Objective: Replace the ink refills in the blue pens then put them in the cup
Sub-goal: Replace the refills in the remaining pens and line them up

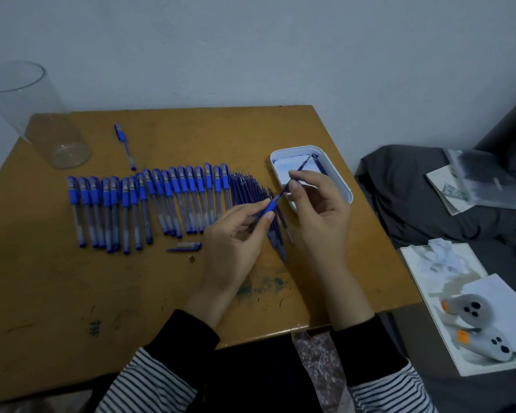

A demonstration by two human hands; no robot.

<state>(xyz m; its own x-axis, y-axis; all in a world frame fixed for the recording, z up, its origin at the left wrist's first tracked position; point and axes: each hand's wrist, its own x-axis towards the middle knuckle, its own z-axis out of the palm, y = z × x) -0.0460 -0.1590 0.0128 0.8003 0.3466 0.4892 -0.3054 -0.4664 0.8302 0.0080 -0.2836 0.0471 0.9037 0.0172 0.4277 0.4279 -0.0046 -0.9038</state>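
Between the hands, the pen [271, 205] is gripped by its blue sleeve in the left hand [236, 236] while the right hand [319, 207] pinches the refill [303, 166], whose far end lies over the tray [295, 148] just beyond; a crooked pull or push may bend the thin refill or smear ink.

cup [42, 129] cut by left edge, refills [245, 186] partly behind left hand [236, 236]
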